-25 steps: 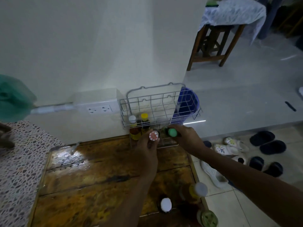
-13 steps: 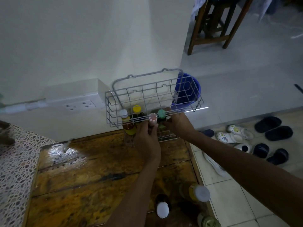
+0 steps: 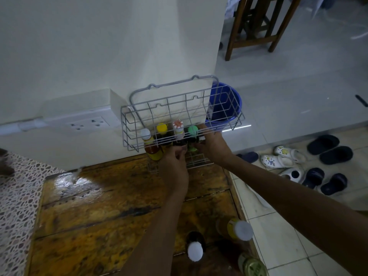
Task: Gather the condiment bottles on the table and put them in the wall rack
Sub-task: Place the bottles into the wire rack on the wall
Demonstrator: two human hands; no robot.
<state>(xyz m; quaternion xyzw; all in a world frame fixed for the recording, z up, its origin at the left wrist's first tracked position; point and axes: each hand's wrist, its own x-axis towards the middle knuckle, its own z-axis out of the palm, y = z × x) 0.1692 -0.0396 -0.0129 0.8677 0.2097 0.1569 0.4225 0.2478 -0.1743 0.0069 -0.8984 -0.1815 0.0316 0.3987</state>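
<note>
Wooden bench (image 3: pixel 111 206) below, wire rack (image 3: pixel 183 116) on the wall above it — and the two bottles the hands were carrying a second ago have now risen over the rack's front rail and sit inside it. That makes four in a row: a white-capped bottle (image 3: pixel 146 134), a yellow-capped one (image 3: pixel 161 128), the red-and-white-capped one (image 3: pixel 177 127) and the green-capped one (image 3: pixel 192 131). The left hand (image 3: pixel 175 166) has its fingers curled on the red-and-white bottle's body from below; the right hand (image 3: pixel 213 144) grips the green one through the wires. Letting go seems next — three more bottles (image 3: pixel 240 230) wait at the bench's near edge.
</note>
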